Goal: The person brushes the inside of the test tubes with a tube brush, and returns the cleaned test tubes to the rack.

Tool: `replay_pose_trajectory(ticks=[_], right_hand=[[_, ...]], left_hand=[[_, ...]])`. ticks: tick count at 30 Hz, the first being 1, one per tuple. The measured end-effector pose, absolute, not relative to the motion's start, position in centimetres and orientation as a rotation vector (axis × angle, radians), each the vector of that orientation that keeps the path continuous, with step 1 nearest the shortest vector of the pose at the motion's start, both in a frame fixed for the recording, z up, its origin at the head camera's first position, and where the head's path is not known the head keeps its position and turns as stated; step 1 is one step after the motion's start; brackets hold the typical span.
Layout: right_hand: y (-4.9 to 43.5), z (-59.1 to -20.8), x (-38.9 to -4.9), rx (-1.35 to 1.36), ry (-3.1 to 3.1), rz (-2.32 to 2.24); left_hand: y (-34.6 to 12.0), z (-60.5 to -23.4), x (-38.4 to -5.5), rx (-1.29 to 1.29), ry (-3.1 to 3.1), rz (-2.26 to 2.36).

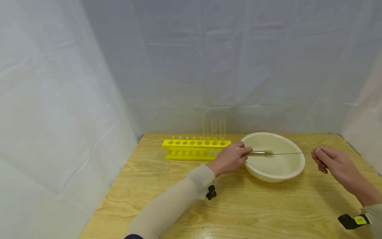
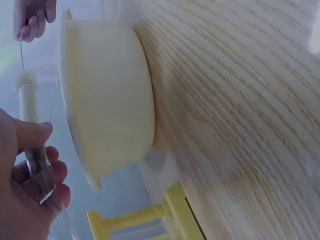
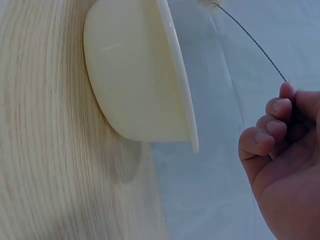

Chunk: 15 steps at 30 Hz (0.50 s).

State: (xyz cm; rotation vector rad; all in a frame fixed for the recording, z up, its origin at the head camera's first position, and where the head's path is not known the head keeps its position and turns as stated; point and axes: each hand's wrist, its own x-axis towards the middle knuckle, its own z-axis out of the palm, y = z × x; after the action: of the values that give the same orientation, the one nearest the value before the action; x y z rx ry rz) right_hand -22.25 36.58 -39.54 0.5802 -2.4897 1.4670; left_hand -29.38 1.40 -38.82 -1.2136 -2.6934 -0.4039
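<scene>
A clear test tube [image 2: 37, 167] lies level in my left hand [image 1: 229, 156], with the fingers and thumb curled round it. Its mouth points right, over the cream basin [image 1: 273, 177]. Bristles of a test tube brush [image 1: 269, 153] stick out at that mouth; the rest of the bristled head is inside the glass. The brush's thin twisted wire [image 3: 252, 40] runs right to my right hand [image 1: 335, 162], which pinches its end between thumb and forefinger beyond the basin's right rim. In the left wrist view, the bristles [image 2: 26, 79] show at the tube's mouth.
Left of the basin stands a yellow test tube rack [image 1: 186, 143]. Several clear test tubes [image 1: 222, 127] stand upright in its right-hand holes. The wooden table [image 1: 167, 196] is backed by white sheeting [image 1: 191, 76] at the rear and sides.
</scene>
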Motion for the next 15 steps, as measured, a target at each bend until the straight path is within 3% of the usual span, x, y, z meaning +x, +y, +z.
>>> replay_pose_trajectory(ticks=[15], right_hand=[[30.7,-39.7,-24.1,0.742,-2.563,1.326]], left_hand=[[3.4,-38.1,-28.7,-1.241,-2.623,-0.248]])
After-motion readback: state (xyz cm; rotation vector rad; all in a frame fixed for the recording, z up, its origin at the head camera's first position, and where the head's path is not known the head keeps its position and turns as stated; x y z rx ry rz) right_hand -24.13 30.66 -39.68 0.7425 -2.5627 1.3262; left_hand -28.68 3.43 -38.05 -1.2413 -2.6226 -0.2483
